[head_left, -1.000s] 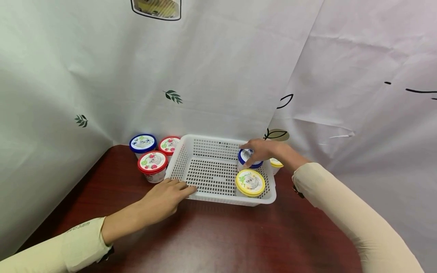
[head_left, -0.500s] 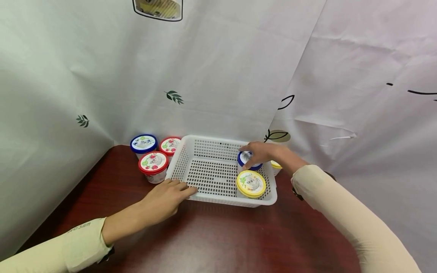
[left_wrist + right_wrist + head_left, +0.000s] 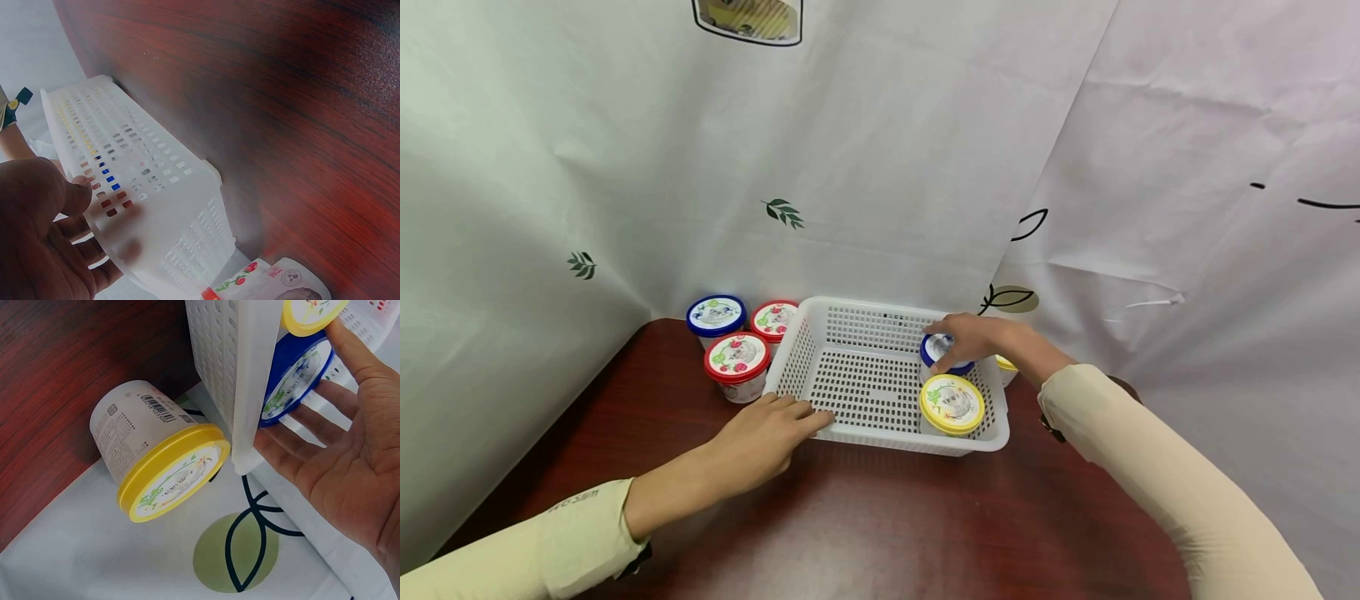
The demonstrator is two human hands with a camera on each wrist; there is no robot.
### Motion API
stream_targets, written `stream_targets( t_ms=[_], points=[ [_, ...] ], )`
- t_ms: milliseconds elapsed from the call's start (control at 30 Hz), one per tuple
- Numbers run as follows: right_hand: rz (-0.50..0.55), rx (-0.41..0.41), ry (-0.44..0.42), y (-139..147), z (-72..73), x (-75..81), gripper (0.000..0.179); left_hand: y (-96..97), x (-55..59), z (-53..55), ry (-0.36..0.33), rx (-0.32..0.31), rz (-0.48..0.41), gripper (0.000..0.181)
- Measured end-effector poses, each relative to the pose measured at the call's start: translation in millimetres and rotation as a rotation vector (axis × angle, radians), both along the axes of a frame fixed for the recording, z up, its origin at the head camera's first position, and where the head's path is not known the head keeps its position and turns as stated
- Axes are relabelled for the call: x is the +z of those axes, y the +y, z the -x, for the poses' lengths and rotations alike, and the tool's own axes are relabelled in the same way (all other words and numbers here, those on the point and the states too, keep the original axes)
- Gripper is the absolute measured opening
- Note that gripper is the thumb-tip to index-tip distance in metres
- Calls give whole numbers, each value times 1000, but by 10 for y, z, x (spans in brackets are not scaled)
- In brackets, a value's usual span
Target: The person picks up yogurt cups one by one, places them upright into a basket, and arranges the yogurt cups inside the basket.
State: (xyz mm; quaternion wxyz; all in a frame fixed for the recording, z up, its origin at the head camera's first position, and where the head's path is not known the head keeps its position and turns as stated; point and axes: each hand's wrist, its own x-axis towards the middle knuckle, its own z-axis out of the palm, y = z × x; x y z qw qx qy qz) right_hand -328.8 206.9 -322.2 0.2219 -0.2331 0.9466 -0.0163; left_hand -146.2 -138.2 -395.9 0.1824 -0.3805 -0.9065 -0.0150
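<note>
A white perforated plastic basket (image 3: 887,440) stands on the dark red table. My left hand (image 3: 767,432) grips its near left corner, thumb outside the rim and fingers inside, as the left wrist view shows. At the basket's right end, my right hand (image 3: 973,335) holds a blue-lidded tub (image 3: 937,347) by the lid, thumb on one edge and fingers along the other. In the right wrist view that blue lid (image 3: 297,381) is level with the basket rim. A yellow-lidded tub (image 3: 952,405) stands in front of it, inside the basket.
Left of the basket are two red-lidded tubs (image 3: 737,358) and another blue-lidded tub (image 3: 716,313). One more yellow-lidded tub (image 3: 150,437) stands outside the basket's right end. A printed white cloth (image 3: 880,167) hangs close behind the basket.
The right hand and the blue-lidded tub have shifted very slightly left and lower. The left hand keeps its hold on the rim, and the basket stays in place.
</note>
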Motion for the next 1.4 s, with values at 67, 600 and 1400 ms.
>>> stream_targets(
  t_ms=[67, 600, 1400],
  points=[
    [-2, 2, 3, -3, -7, 1, 90, 0, 0, 1, 1, -1, 0, 54],
    [-16, 6, -1, -7, -21, -5, 90, 6, 25, -9, -9, 1, 7, 54],
    [-6, 32, 16, 109, -30, 207, 84, 1, 19, -5, -20, -1, 4, 54]
  ],
)
